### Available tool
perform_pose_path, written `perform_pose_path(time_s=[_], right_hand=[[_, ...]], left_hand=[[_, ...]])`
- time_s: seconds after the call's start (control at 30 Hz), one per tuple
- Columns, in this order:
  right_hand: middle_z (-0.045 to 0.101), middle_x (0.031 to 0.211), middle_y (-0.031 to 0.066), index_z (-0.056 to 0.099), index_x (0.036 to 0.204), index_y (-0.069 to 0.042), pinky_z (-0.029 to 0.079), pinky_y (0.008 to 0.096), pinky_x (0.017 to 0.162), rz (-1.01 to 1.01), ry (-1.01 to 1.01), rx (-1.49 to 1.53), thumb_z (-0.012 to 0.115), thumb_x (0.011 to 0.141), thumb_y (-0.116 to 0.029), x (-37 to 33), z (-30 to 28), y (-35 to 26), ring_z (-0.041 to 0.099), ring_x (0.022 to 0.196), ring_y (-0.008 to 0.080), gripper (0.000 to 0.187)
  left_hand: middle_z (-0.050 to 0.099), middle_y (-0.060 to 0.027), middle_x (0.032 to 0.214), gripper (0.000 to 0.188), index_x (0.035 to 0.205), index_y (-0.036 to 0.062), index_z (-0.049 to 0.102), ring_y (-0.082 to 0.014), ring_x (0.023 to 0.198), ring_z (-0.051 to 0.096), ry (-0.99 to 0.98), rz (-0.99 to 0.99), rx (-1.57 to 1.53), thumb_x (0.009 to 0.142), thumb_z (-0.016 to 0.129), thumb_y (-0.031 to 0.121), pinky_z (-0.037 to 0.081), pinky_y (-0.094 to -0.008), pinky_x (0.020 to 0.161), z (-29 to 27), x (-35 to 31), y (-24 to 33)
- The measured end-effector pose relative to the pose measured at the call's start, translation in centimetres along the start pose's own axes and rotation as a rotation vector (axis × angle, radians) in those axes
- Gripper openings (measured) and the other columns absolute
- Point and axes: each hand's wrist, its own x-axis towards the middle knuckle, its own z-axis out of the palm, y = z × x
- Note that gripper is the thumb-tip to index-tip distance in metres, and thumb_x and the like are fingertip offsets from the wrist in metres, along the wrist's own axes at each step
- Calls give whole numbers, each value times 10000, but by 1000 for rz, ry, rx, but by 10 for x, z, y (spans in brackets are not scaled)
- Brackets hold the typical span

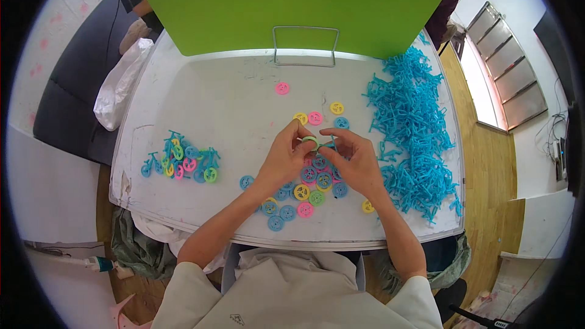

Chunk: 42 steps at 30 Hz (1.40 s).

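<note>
Pale shirt nearest me; L hand pinches green wheel, R hand grips teal stem just right of it, axis approx. sideways; can't tell if touching.

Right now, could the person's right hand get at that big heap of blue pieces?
Probably yes: the right hand is near the heap of blue pieces, with nothing tall between them. Its fingers seem busy pinching a small blue part, though, so they might need freeing first.
</note>
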Motion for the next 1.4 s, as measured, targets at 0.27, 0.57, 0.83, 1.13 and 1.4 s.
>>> perform_pose_path(time_s=[0.27,0.57,0.83,1.13,1.4], right_hand=[[633,775,2,633,1164,-28,435,198,592,-36,-4,15,649,854,14,1,1,9,554,692,33,313],[663,826,7,627,1172,-5,446,182,591,46,-37,64,644,870,1,2,2,10,584,722,25,302],[674,818,12,594,1223,-19,465,188,593,101,-21,127,653,884,-42,4,0,14,605,730,40,345],[694,800,45,639,1117,-15,488,209,601,-65,55,-46,675,867,-63,-2,2,0,645,737,72,258],[712,756,95,697,993,8,489,230,556,-236,168,-268,691,849,-81,-2,2,4,654,636,93,169]], left_hand=[[593,-90,823,64,921,-6,470,-144,747,587,60,10,237,898,513,-48,501,-292,690,7,-7,10],[580,-113,802,47,937,-18,464,-168,751,604,85,-70,-62,917,497,-44,522,-299,660,9,-5,-1],[580,-99,832,76,954,-13,474,-150,756,603,131,162,267,904,510,-57,546,-281,670,13,-9,4],[636,-109,913,72,986,-15,560,-160,817,650,76,37,-159,917,560,7,558,-285,669,0,-3,8],[645,-103,984,147,1074,-42,576,-132,890,643,28,80,-277,949,513,2,586,-290,780,2,-3,7]])
